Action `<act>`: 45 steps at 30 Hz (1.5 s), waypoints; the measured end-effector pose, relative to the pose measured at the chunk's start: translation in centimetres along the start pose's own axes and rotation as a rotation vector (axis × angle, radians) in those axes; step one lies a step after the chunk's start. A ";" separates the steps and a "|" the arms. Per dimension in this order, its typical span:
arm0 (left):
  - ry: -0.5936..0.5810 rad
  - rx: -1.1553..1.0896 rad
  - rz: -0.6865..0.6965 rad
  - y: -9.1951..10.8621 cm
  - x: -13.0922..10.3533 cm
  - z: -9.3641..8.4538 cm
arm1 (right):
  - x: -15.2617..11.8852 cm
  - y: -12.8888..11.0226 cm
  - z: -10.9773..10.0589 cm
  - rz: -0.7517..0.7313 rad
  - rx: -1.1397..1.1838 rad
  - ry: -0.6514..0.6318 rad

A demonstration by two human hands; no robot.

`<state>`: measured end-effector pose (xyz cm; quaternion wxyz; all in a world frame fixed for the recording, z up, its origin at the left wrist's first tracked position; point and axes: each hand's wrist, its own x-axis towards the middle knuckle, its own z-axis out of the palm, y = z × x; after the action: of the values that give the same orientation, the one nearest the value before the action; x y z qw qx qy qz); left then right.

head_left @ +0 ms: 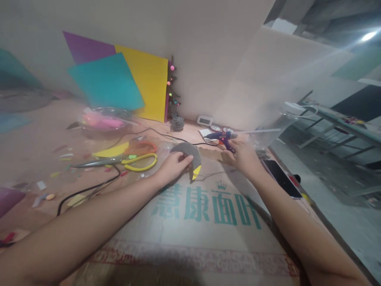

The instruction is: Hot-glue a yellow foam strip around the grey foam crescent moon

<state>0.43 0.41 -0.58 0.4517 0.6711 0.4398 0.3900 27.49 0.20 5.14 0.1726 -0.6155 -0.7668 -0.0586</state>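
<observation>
My left hand (174,166) pinches a grey crescent-shaped piece (195,155) with a yellow lower tip, held over a printed cardboard sheet (205,246). To its right, my right hand (246,155) is closed around the handle of a blue hot glue gun (224,136). A small red light glows on the gun, and its nozzle points left. From the gun's back a long pale glue stick (258,131) sticks out. Some fingers of the right hand are hidden behind the handle.
Left of the cardboard lie large scissors (138,162), a black cable (86,192) and scattered scraps. Behind are a clear bowl (104,123), coloured sheets (149,87), a small decorated tree (175,119) and a white clock (204,120). A phone (281,178) lies near the right edge.
</observation>
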 end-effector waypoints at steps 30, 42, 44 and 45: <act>-0.095 0.020 -0.016 0.2 -0.7 0.0 | -4.6 -7.1 3.3 0.193 0.813 -0.239; -0.132 0.038 -0.006 0.1 -0.9 -0.1 | -4.4 -7.3 2.8 0.255 0.982 -0.324; -0.164 0.030 0.001 0.1 -0.8 -0.1 | -4.5 -7.5 2.7 0.280 1.038 -0.335; -0.182 0.028 0.011 0.0 -0.8 -0.1 | -4.5 -7.6 2.7 0.294 1.064 -0.335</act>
<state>0.12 -0.35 -0.63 0.4785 0.7124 0.3986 0.3235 20.48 -4.97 2.00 0.3409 -0.5451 -0.6139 0.4580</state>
